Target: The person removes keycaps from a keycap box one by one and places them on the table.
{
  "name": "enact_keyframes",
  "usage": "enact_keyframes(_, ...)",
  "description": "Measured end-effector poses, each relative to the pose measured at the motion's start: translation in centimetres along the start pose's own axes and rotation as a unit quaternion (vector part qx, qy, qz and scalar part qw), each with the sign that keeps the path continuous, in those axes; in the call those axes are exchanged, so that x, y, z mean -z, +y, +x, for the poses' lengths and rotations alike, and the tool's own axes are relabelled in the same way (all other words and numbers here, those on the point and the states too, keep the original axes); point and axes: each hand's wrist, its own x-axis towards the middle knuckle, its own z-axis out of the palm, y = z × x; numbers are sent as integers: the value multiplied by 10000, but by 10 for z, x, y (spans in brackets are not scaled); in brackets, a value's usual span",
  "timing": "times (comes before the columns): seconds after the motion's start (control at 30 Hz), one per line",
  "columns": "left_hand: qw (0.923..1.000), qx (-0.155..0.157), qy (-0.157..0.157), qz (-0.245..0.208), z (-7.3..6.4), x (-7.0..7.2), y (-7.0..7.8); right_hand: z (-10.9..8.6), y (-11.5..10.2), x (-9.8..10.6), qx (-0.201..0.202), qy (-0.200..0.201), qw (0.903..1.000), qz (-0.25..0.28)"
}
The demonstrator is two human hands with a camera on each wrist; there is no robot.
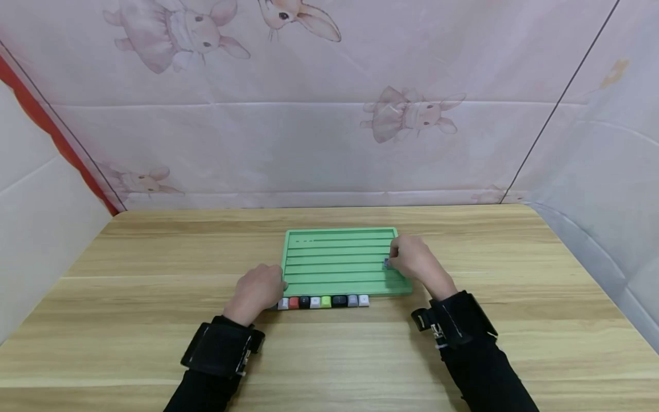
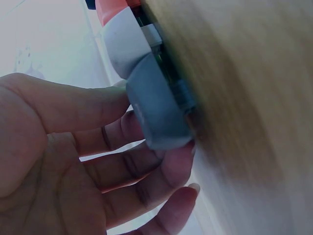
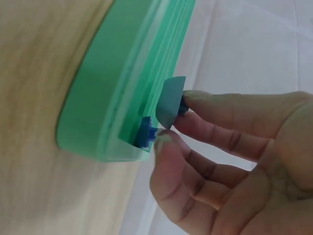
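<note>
A green tray [image 1: 340, 258] with ridged rows lies on the table. My left hand [image 1: 259, 289] grips its front left corner, the thumb over the rim. In the left wrist view, a grey-blue keycap [image 2: 156, 105] at the end of a row stands close in front of those fingers. Over the tray's right side, my right hand [image 1: 414, 260] pinches a small grey keycap [image 3: 171, 100] between thumb and fingers, its dark stem facing the palm. A dark blue piece with a stem [image 3: 145, 132] sits by the index fingertip, inside the tray's edge.
Along the tray's front edge runs a row of keycaps, among them a red one [image 1: 294, 302], a lime one [image 1: 326, 301], a wide black one [image 1: 339, 301] and a white one [image 1: 363, 300]. Behind the wooden table [image 1: 329, 360] hangs a rabbit-print curtain [image 1: 309, 149].
</note>
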Motion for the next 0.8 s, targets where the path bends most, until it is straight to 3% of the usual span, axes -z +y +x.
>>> enact_keyframes(0.37,10000,2,25,-44,0,0,0,-9,-4,7,-75,-214,9997,76)
enact_keyframes(0.8,10000,4,7,-26,-1,0,1,-20,-11,8,118,-493,9980,-383)
